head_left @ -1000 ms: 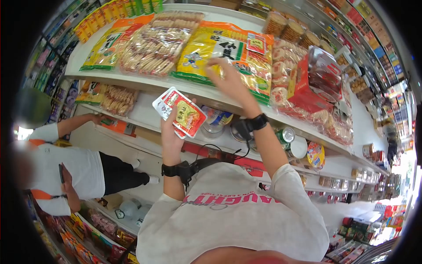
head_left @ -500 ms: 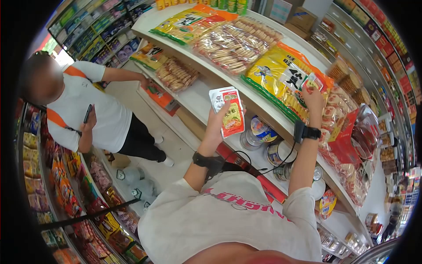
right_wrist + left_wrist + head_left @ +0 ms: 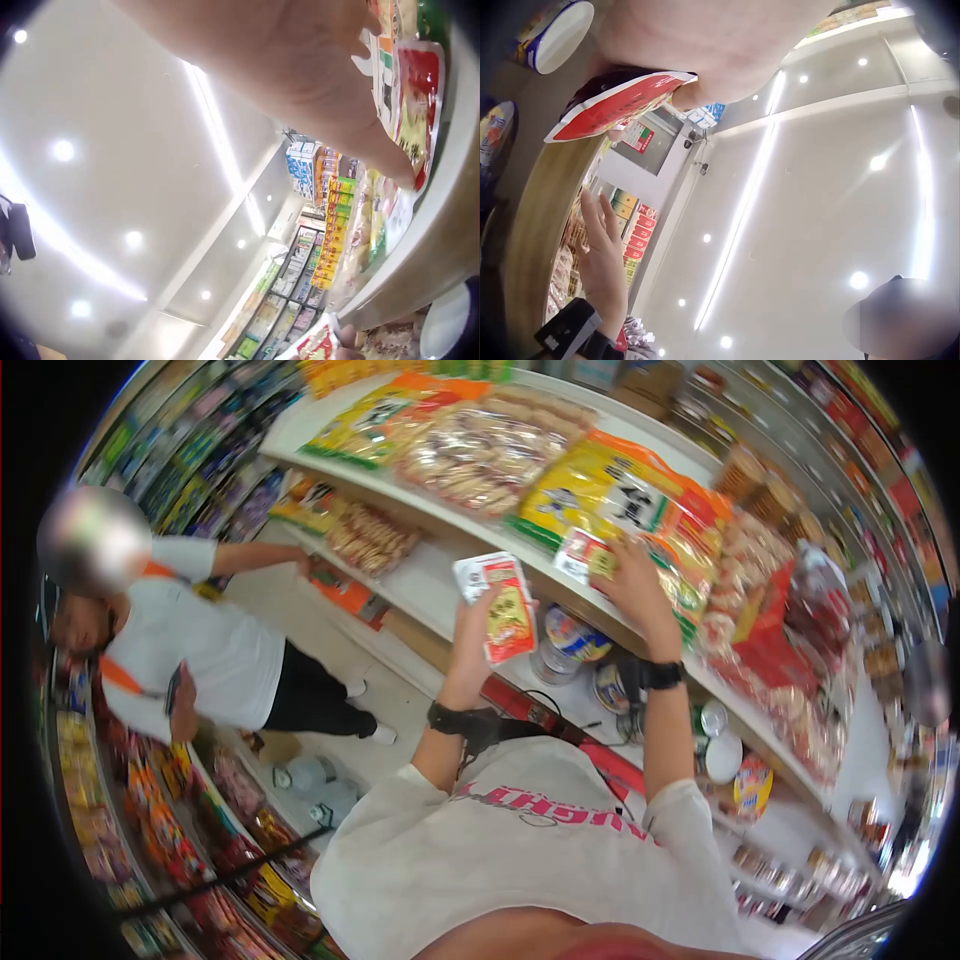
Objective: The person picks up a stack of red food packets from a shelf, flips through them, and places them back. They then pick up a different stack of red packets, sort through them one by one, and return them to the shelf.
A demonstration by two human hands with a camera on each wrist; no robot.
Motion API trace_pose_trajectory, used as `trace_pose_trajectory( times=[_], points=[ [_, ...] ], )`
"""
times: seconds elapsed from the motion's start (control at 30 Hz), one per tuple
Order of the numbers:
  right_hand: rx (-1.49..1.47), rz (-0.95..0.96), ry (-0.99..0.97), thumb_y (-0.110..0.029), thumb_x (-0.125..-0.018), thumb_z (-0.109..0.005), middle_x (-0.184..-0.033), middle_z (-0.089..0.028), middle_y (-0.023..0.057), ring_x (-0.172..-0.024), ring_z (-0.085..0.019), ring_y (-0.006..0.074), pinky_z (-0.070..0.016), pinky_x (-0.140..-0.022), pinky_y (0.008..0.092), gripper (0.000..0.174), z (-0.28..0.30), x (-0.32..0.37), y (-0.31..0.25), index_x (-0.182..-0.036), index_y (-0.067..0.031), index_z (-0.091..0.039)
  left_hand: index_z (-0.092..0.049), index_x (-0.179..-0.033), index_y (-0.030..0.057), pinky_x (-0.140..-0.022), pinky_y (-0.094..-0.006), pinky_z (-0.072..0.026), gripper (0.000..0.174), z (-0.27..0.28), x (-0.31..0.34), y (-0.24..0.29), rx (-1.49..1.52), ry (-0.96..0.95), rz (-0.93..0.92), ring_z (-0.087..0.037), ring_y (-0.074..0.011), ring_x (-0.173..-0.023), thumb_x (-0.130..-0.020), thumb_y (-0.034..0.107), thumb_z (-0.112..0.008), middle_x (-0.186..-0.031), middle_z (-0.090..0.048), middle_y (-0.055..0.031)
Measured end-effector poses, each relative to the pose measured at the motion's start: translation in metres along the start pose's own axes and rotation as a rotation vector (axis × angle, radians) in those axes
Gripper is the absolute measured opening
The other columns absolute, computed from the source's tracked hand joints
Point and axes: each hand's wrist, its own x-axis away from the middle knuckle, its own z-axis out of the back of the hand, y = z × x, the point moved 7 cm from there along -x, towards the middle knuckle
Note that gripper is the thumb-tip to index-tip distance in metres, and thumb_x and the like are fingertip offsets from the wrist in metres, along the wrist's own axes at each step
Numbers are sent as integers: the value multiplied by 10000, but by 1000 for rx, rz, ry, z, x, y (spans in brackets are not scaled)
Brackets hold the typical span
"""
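Observation:
In the head view my left hand (image 3: 474, 632) holds small flat red-and-white snack packets (image 3: 511, 622), fanned a little, with the thumb across the front one. The left wrist view shows a red packet (image 3: 622, 105) edge-on by that hand. My right hand (image 3: 640, 598) is over a large yellow-and-orange snack bag (image 3: 563, 488) on the top shelf, its fingers at another small red-and-white packet (image 3: 577, 556) near the bag's front edge. In the right wrist view the thumb touches that packet (image 3: 420, 97). From the left wrist view, the right hand's fingers look extended.
Clear bags of round biscuits (image 3: 480, 455) and a red box (image 3: 765, 625) share the top shelf (image 3: 440, 510). Tubs (image 3: 570, 640) stand underneath. Left of me, a person in a white shirt (image 3: 205, 650) stands with one arm reaching to the lower shelf.
The small packet has gone from the large bag's upper right to its front left, with my right hand following. My left hand keeps its packets. The head view has swung and shifted.

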Motion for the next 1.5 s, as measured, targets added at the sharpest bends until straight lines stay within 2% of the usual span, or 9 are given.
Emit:
trace_pose_trajectory(
  times=[0.17,0.53,0.67,0.97,1.07,1.1,1.2,1.33,1.5],
  points=[
    [-252,-442,-260,-226,-853,-813,-1168,-706,232,-1113,-669,430,-530,-947,494,479,29,-8,-6,-1265,-26,-671,-552,-1375,-64,-826,-446,-660,384,-7,-4,-12,33,-32,49,-768,-372,-1005,-1067,166,-550,-1202,-728,-240],
    [-1214,-597,-96,-220,-955,-792,-1062,-749,116,-928,-714,147,-563,-795,310,330,66,29,-66,-1113,32,-650,-533,-1428,-19,-937,-434,-629,466,-54,10,-5,216,-104,25,-750,-336,-1072,-1133,331,-446,-1265,-709,-207],
    [-1116,-576,-229,-229,-969,-792,-1208,-690,132,-1076,-672,138,-551,-883,299,436,50,54,-81,-1251,38,-593,-562,-1416,-20,-943,-382,-613,427,-70,19,-10,-451,-207,-225,-727,-251,-1132,-1061,196,-659,-1274,-714,-183],
    [-1180,-544,-334,-192,-1045,-685,-1260,-690,123,-1125,-645,135,-544,-971,329,464,66,66,-70,-1422,32,-533,-668,-1254,-31,-790,-283,-586,414,-103,19,-17,-564,-153,-235,-727,-122,-934,-916,127,-846,-1121,-757,-103],
    [-1040,-524,-263,-182,-1034,-700,-1239,-696,134,-1139,-640,133,-536,-986,330,453,80,58,-54,-1404,27,-543,-653,-1285,-39,-815,-284,-582,462,-127,11,4,-1105,-284,-638,-727,-130,-943,-892,94,-857,-1114,-763,-108],
    [-1081,-511,-119,-217,-980,-739,-1182,-715,235,-1072,-719,316,-545,-921,399,492,86,54,-50,-1366,35,-565,-633,-1310,-34,-846,-291,-577,495,-135,7,4,-1044,-315,-642,-722,-136,-973,-885,79,-859,-1133,-758,-110],
    [-687,-385,165,-113,-926,-766,-1202,-694,224,-1133,-695,337,-529,-952,397,492,95,44,-36,-1353,12,-554,-575,-1386,-20,-938,-309,-561,601,-162,0,-3,-860,-393,-646,-708,-156,-1063,-861,33,-863,-1190,-742,-117],
    [-899,-374,379,25,-857,-728,-1187,-670,200,-1150,-673,363,-529,-953,398,435,80,27,-10,-1252,-56,-563,-426,-1525,29,-1041,-350,-525,780,-180,-27,-37,-779,-595,-798,-653,-194,-1195,-867,12,-844,-1362,-636,-133],
    [-878,-574,222,-84,-821,-781,-1043,-771,186,-1000,-762,346,-590,-861,408,467,28,42,29,-1263,-56,-634,-327,-1596,3,-1035,-362,-526,868,-162,-71,-71,-682,-560,-458,-647,-225,-1204,-907,106,-844,-1366,-620,-170]
  ],
)
